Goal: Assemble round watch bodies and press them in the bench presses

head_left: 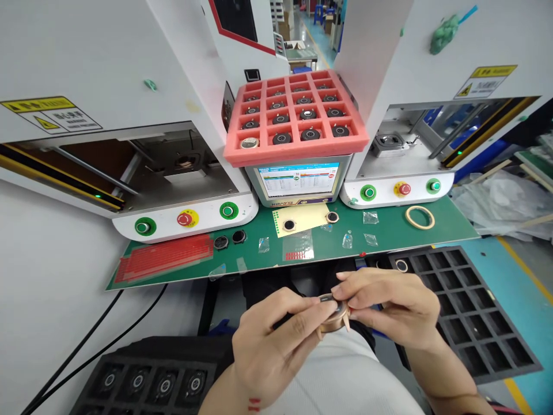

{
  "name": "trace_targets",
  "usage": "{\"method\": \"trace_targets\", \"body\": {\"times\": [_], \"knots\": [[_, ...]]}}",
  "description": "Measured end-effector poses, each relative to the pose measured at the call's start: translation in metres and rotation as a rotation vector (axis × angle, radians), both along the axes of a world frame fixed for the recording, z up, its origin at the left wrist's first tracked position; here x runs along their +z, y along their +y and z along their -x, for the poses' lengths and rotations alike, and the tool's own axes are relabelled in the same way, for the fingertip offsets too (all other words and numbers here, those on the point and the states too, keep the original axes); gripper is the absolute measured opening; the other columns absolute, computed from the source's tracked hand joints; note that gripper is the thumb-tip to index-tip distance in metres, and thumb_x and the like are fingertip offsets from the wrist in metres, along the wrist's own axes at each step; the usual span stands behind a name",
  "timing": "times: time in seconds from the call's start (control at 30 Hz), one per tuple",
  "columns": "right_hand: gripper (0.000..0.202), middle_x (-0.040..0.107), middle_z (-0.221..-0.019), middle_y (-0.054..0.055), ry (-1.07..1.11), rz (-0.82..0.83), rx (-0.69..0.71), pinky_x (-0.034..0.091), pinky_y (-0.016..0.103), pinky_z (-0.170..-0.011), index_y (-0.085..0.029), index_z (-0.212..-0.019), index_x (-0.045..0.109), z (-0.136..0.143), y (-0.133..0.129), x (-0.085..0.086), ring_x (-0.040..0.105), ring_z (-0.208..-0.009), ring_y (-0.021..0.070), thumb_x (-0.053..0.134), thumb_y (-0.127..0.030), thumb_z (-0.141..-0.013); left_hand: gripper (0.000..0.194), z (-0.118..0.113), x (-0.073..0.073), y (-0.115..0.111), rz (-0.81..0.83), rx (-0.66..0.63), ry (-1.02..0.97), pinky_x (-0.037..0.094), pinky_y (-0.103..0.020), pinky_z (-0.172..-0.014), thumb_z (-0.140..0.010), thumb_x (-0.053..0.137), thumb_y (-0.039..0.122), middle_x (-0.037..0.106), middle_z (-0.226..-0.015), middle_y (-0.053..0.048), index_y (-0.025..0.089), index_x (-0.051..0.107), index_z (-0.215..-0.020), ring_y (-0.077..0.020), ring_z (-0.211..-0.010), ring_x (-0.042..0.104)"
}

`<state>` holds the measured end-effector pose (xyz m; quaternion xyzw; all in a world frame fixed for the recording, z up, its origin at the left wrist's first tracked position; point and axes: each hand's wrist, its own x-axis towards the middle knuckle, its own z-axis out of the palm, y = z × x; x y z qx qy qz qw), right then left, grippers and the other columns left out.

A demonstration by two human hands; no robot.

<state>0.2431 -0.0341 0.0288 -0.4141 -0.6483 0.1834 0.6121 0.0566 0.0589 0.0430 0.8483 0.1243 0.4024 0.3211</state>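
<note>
The left hand (276, 340) and the right hand (389, 305) both have their grip closed on one gold-rimmed watch case (334, 324), which sits tilted between them in front of the near edge of the counter (395, 236), above the person's white shirt (345, 380). The left fingers lie across its dark face while the right thumb and fingers pinch its right side, with slim lugs pointing down on the near side. Red marks (254, 404) show on the left wrist. To the near left is a black foam tray (149, 357) holding dark round parts; to the near right, a compartment tray (469, 275) has a gold-rimmed piece (401, 266) in its far left part. On the green counter, from left to right, lie red-striped sheets (164, 259), two dark discs (221, 242), a cream sheet (311, 216) bearing a round watch part (288, 226), bits of clear film (348, 240) and a pale yellow ring (432, 218). Farther off, a pink foam tray (298, 154) full of round parts rests over a lit monitor (298, 178), between a left machine (129, 57) and a right machine (384, 52), each with green and red buttons
</note>
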Motion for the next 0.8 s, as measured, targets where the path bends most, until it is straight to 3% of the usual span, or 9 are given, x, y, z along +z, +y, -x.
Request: {"method": "trace_targets", "body": {"times": [0.13,0.33,0.47,0.6,0.8], "knots": [[0.021,0.076,-0.096,0.012,-0.054,-0.077,-0.053,0.06,0.036,-0.093,-0.012,-0.099,0.068,0.0,0.0,0.0,0.073,-0.093,0.0202,0.068,-0.001,-0.08,0.038,0.0,-0.004,-0.001,-0.012,0.002,-0.045,0.055,-0.019,-0.064,-0.081,0.064,0.0,0.068,-0.091,-0.003,0.02,0.068,-0.113,-0.0093,-0.073,0.064],[0.013,0.077,-0.089,0.01,-0.053,-0.042,-0.055,0.06,0.034,-0.092,-0.013,-0.092,0.068,0.003,0.0,0.003,0.074,-0.089,0.0184,0.065,-0.005,-0.084,0.04,-0.001,-0.006,0.0,0.006,-0.004,-0.056,0.055,-0.019,-0.063,-0.08,0.065,-0.001,0.068,-0.089,-0.002,0.022,0.068,-0.113,-0.0096,-0.073,0.064],[0.024,0.076,-0.098,0.008,-0.057,-0.06,-0.106,0.061,0.036,-0.091,-0.016,-0.1,0.068,0.007,-0.002,-0.004,0.074,-0.091,0.0192,0.066,-0.002,-0.081,0.048,0.0,-0.009,0.001,0.008,-0.016,-0.094,0.055,-0.02,-0.062,-0.08,0.065,-0.001,0.067,-0.091,-0.003,0.023,0.065,-0.121,-0.01,-0.074,0.063],[0.047,0.076,-0.102,0.006,-0.036,-0.063,-0.214,0.063,0.034,-0.087,-0.017,-0.121,0.061,0.01,-0.004,-0.009,0.073,-0.096,0.0203,0.067,0.001,-0.078,0.052,0.0,-0.011,0.001,-0.009,-0.023,-0.095,0.056,-0.021,-0.063,-0.078,0.066,-0.003,0.067,-0.093,-0.004,0.022,0.064,-0.123,-0.0107,-0.075,0.064],[0.032,0.076,-0.101,0.009,-0.167,-0.122,-0.202,0.062,0.031,-0.088,-0.015,-0.107,0.066,0.008,-0.002,-0.003,0.072,-0.098,0.0194,0.063,0.001,-0.081,0.045,-0.001,-0.01,0.003,-0.037,-0.009,-0.092,0.056,-0.02,-0.063,-0.079,0.067,-0.001,0.068,-0.092,-0.004,0.021,0.067,-0.118,-0.0105,-0.075,0.064]]}}
